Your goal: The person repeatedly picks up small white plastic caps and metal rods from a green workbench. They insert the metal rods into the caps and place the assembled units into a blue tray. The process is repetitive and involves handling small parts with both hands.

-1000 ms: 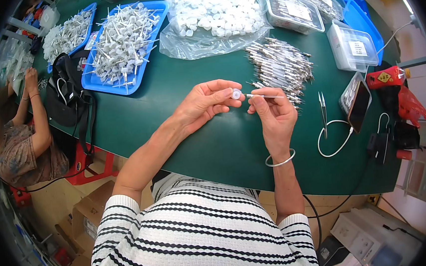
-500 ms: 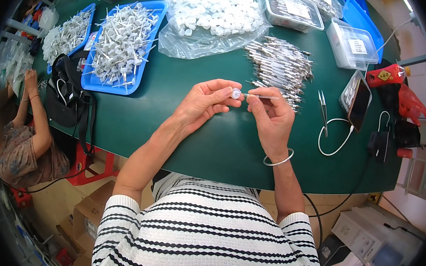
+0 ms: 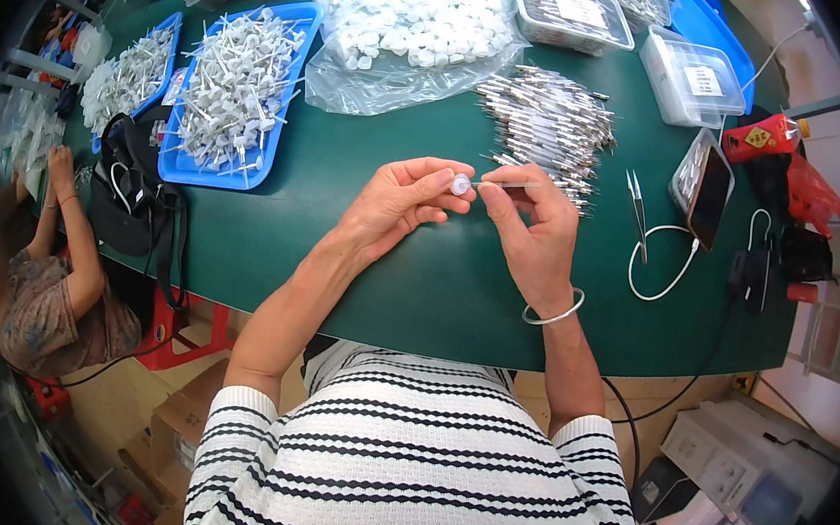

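Green and wide, the worktop (image 3: 413, 293) is full of small parts. Over its middle, the left hand (image 3: 396, 205) pinches a small white cap (image 3: 459, 184) between thumb and fingers. The right hand (image 3: 534, 229) is closed on a thin metal pin (image 3: 505, 185), and the pin's tip meets the cap. Both hands are close together, just above the green top. A silver bangle (image 3: 554, 313) sits on the right wrist. Just behind the hands lies a pile of metal pins (image 3: 549, 124), very near the right fingers. Farther back is a clear bag of white caps (image 3: 411, 26). To the left, a blue tray (image 3: 229, 95) holds many finished white-and-metal pieces, and a second blue tray (image 3: 134, 73) sits beside it. A black bag (image 3: 133, 191) hangs at the left edge. To the right of the hands lie tweezers (image 3: 636, 201), a white cable (image 3: 662, 268) and a phone (image 3: 705, 191). Clear plastic boxes (image 3: 692, 78) stand at the back right. A red tool (image 3: 776, 150) rests at the far right. Another person (image 3: 42, 282) sits at the far left, well apart from the hands.
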Demonstrator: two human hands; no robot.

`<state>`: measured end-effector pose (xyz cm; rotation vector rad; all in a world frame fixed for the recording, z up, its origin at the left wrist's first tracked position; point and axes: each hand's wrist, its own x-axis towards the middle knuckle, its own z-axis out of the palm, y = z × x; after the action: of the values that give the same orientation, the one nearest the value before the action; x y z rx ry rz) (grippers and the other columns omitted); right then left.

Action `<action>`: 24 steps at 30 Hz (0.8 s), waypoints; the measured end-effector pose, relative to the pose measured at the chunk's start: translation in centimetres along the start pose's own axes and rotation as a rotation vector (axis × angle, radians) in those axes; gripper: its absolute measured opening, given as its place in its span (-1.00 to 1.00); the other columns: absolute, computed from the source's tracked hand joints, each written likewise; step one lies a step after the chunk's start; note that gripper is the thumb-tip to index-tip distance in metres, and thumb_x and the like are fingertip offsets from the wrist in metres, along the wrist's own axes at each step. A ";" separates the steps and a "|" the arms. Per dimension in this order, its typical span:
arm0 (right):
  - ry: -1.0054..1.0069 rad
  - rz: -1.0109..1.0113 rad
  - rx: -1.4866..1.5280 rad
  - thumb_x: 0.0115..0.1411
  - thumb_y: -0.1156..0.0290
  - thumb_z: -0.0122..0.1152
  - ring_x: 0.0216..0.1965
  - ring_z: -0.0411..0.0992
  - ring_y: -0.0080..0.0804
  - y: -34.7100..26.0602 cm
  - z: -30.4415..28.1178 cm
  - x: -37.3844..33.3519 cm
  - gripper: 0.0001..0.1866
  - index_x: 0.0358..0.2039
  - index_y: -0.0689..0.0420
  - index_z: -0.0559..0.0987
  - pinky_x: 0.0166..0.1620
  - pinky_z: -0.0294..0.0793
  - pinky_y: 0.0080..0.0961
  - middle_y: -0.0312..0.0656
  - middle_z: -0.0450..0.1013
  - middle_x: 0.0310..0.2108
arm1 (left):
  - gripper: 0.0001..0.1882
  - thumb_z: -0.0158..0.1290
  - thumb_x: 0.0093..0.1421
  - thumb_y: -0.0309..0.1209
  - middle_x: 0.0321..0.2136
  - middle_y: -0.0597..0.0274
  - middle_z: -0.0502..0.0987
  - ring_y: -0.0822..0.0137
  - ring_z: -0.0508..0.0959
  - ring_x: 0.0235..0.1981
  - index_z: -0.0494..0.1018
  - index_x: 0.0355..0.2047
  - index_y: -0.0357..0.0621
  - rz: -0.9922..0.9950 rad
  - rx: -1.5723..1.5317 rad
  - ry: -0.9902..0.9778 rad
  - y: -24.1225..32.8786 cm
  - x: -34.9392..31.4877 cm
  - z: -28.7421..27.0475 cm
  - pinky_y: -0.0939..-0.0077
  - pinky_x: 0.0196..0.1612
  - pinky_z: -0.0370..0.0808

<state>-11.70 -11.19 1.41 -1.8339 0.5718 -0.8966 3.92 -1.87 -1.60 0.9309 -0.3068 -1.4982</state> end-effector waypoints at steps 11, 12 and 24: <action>0.003 0.020 0.045 0.09 0.54 0.25 -0.52 0.43 -0.49 0.1 0.0 -0.1 -0.91 -0.37 0.25 0.55 -0.43 0.41 -0.63 -0.20 0.48 -0.46 | -0.70 0.02 0.25 -0.37 -0.31 0.17 0.56 0.45 0.60 -0.34 0.44 -0.09 -0.34 -0.015 -0.037 -0.023 -0.1 0.1 0.0 0.79 -0.41 0.54; 0.002 0.007 0.039 0.09 0.55 0.25 -0.53 0.43 -0.50 0.1 0.0 -0.1 -0.91 -0.37 0.25 0.55 -0.44 0.41 -0.63 -0.20 0.47 -0.46 | -0.70 0.02 0.25 -0.37 -0.31 0.17 0.57 0.45 0.60 -0.34 0.44 -0.10 -0.34 -0.013 -0.034 -0.022 -0.2 0.1 0.0 0.79 -0.41 0.54; -0.031 -0.126 -0.114 0.05 0.59 0.26 -0.59 0.42 -0.44 -0.4 -0.3 0.3 -0.90 -0.41 0.24 0.51 -0.52 0.39 -0.59 -0.20 0.43 -0.50 | -0.72 0.03 0.24 -0.38 -0.32 0.16 0.57 0.45 0.60 -0.35 0.47 -0.12 -0.33 0.039 0.080 0.006 -0.1 -0.1 0.2 0.77 -0.39 0.56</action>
<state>-11.75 -11.36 1.95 -2.0013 0.5012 -0.9333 3.71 -1.84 -1.52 0.9870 -0.3808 -1.4559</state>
